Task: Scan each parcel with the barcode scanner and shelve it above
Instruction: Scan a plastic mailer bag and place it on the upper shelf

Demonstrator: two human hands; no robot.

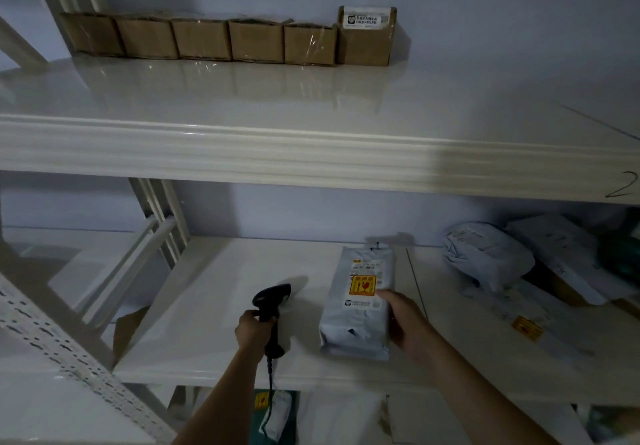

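my left hand (254, 328) is wrapped tight around the grip of the black barcode scanner (271, 306), whose head sticks up past my knuckles and leans to the right, toward the parcel. its dark cable (269, 380) drops from the bottom of the handle, down along my forearm and over the front edge of the lower shelf (214, 306).

my right hand (405, 320) lies against the right edge of a long grey parcel (358, 302), fingers curled onto its top face and side; i cannot tell how firmly it grips. the parcel lies flat on the lower shelf, between my two hands, its length running away from me. a yellow-orange sticker (362, 285) sits on its top just beyond my right fingertips, with white printed labels above and below it.

further right of my right hand, a heap of grey mailer bags (488, 257) and flat packages lies on the same shelf.

well above both hands, the upper shelf (311, 98) carries a row of brown cardboard boxes (202, 39) against the back wall, the rightmost one (367, 36) taller and labelled. a hand-drawn "2" (621, 185) marks that shelf's front lip, up to the right.
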